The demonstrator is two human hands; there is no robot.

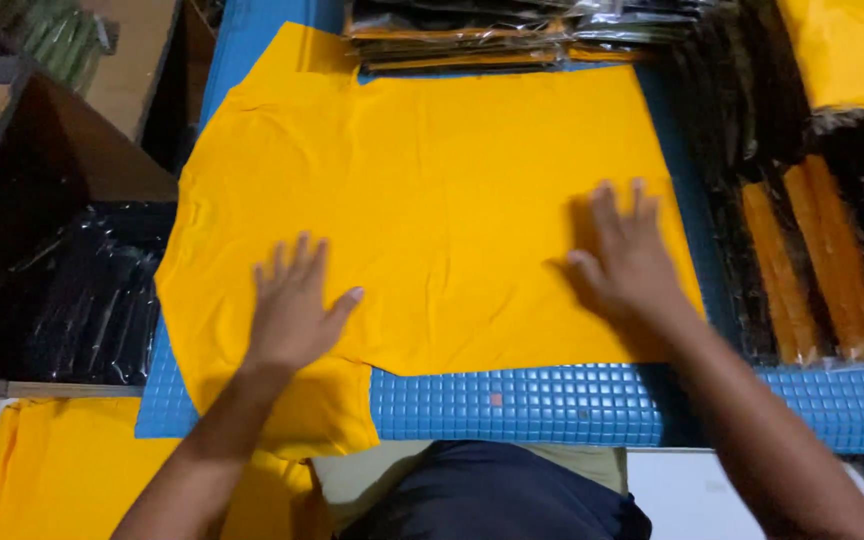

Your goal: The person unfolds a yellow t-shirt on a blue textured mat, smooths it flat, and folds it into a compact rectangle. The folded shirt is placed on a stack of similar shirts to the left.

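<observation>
Nearest you, a sleeve of the yellow T-shirt (422, 200) droops over the near edge of the blue gridded mat (522, 405) on the desk. Your left hand (292, 305) and right hand (627, 260) both lie flat and spread on the cloth, holding nothing. To smooth well, I'd press with full palms and sweep outward evenly. Room is tight: bagged orange garments (812, 260) crowd the right, black bags (92, 300) the left, and stacked packets (482, 35) the far edge.
</observation>
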